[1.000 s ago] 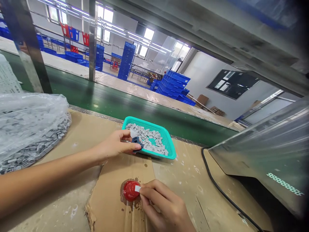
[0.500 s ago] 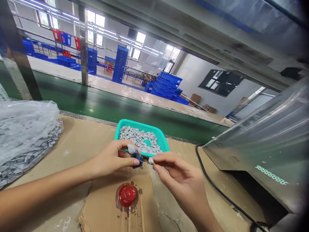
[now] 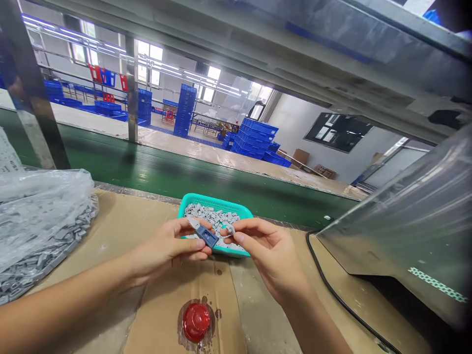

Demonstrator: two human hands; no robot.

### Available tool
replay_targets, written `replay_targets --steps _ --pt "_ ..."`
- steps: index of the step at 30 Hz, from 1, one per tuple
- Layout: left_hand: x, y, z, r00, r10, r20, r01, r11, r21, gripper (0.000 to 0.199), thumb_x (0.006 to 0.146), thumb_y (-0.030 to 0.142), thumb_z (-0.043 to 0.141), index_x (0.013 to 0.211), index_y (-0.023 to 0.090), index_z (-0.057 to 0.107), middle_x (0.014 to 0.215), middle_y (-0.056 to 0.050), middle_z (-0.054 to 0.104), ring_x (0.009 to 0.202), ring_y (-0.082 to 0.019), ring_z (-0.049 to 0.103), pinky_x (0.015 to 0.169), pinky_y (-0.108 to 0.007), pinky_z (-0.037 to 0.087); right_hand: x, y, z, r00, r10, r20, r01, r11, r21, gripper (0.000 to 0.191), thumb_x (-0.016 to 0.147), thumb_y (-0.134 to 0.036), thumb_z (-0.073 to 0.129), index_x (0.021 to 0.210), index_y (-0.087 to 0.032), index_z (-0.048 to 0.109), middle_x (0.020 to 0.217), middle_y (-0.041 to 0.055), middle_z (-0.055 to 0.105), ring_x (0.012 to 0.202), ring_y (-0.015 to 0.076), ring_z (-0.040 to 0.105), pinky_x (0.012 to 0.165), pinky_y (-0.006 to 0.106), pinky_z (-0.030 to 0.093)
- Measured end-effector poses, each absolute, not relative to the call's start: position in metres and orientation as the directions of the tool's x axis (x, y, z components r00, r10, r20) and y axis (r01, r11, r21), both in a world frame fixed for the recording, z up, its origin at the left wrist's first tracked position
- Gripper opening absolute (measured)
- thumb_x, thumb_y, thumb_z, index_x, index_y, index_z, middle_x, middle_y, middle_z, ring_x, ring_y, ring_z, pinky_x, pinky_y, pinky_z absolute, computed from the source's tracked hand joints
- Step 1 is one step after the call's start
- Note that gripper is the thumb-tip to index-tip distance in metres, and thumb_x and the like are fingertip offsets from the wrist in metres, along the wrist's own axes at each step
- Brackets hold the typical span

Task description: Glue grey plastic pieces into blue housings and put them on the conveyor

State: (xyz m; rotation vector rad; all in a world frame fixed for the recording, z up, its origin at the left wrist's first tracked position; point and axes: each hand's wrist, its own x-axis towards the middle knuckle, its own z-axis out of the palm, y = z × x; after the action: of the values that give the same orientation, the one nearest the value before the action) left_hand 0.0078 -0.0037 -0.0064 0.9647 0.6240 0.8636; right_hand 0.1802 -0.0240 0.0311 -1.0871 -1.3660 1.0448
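Note:
My left hand (image 3: pixel 171 246) grips a dark blue-grey plastic part (image 3: pixel 207 236) with a rectangular recess, its fingers closed around the lower side. A pale grey tip (image 3: pixel 193 222) sticks out at the part's upper left end. Just to the right, my right hand (image 3: pixel 269 248) pinches a small light grey plastic piece (image 3: pixel 230 229) between thumb and forefinger, a little apart from the dark part. Behind both hands stands a turquoise basket (image 3: pixel 241 210) holding many small grey pieces. Below them, a glossy red cap-like object (image 3: pixel 196 322) sits on wet cardboard.
At the left lies a clear plastic bag (image 3: pixel 47 196) full of grey pieces. A green conveyor belt (image 3: pixel 162 172) runs behind the cardboard-covered table. On the right are a black cable (image 3: pixel 332 290) and a metal panel (image 3: pixel 405 211). Blue crates (image 3: pixel 254 140) are stacked beyond the belt.
The dark part has turned in my left hand, and its recessed face now shows. My right hand with the light grey piece has moved slightly up. The whole view has shifted a little.

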Motion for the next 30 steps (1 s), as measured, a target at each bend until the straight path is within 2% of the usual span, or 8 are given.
replay_targets --steps 5,9,14,20,25,30 --pt "0.008 -0.004 -0.007 0.483 0.874 0.042 -0.135 0.027 0.990 0.018 0.064 0.024 0.063 0.078 0.014 0.058 0.071 -0.001 0.059 0.068 -0.013 0.055 0.062 -0.023 0.043 0.175 -0.028 0.026 -0.040 0.962 0.272 0.145 0.274 -0.951 0.007 0.061 -0.016 0.065 0.068 -0.017 0.064 0.071 0.0029 0.065 0.070 0.0152 0.062 0.068 0.027 0.052" --pt "0.007 -0.003 -0.010 0.474 0.879 0.053 -0.077 -0.019 0.997 0.019 0.062 0.026 0.064 0.077 0.015 0.058 0.069 0.000 0.059 0.070 -0.014 0.054 0.062 -0.023 0.042 0.173 -0.032 0.023 -0.070 0.932 0.355 0.286 0.359 -0.888 0.007 0.064 -0.013 0.061 0.069 -0.017 0.064 0.073 0.0020 0.063 0.068 0.0131 0.061 0.066 0.023 0.053" --pt "0.007 -0.003 -0.010 0.459 0.885 0.077 -0.080 -0.045 0.996 0.019 0.060 0.027 0.065 0.073 0.016 0.057 0.064 0.001 0.056 0.067 -0.014 0.053 0.060 -0.023 0.041 0.174 -0.033 0.017 -0.129 0.875 0.468 0.431 0.474 -0.768 0.012 0.068 -0.011 0.057 0.073 -0.018 0.065 0.076 0.0038 0.063 0.073 0.0152 0.060 0.066 0.026 0.053" --pt "0.006 -0.006 -0.008 0.448 0.893 0.050 -0.137 0.013 0.990 0.019 0.061 0.027 0.066 0.072 0.016 0.057 0.067 0.001 0.057 0.069 -0.013 0.053 0.063 -0.023 0.041 0.174 -0.034 0.016 -0.253 0.830 0.497 0.492 0.553 -0.672 0.016 0.074 -0.012 0.053 0.078 -0.020 0.065 0.084 0.0050 0.062 0.081 0.0170 0.058 0.072 0.031 0.049" --pt "0.011 -0.009 -0.007 0.434 0.901 0.009 -0.338 0.153 0.929 0.015 0.068 0.025 0.061 0.080 0.017 0.057 0.079 0.000 0.058 0.080 -0.012 0.053 0.077 -0.025 0.042 0.168 -0.038 0.009 -0.342 0.786 0.515 0.512 0.616 -0.599 0.029 0.076 -0.009 0.047 0.100 -0.021 0.060 0.100 0.0063 0.054 0.094 0.0160 0.052 0.082 0.030 0.044" --pt "0.013 -0.003 0.002 0.332 0.939 -0.095 -0.442 0.243 0.864 0.023 0.074 0.023 0.053 0.096 0.017 0.053 0.084 -0.003 0.060 0.075 -0.011 0.054 0.068 -0.022 0.044 0.164 -0.034 0.002 -0.375 0.773 0.511 0.539 0.631 -0.558 0.043 0.076 -0.009 0.046 0.117 -0.022 0.047 0.105 0.0058 0.051 0.095 0.0149 0.050 0.084 0.029 0.042"
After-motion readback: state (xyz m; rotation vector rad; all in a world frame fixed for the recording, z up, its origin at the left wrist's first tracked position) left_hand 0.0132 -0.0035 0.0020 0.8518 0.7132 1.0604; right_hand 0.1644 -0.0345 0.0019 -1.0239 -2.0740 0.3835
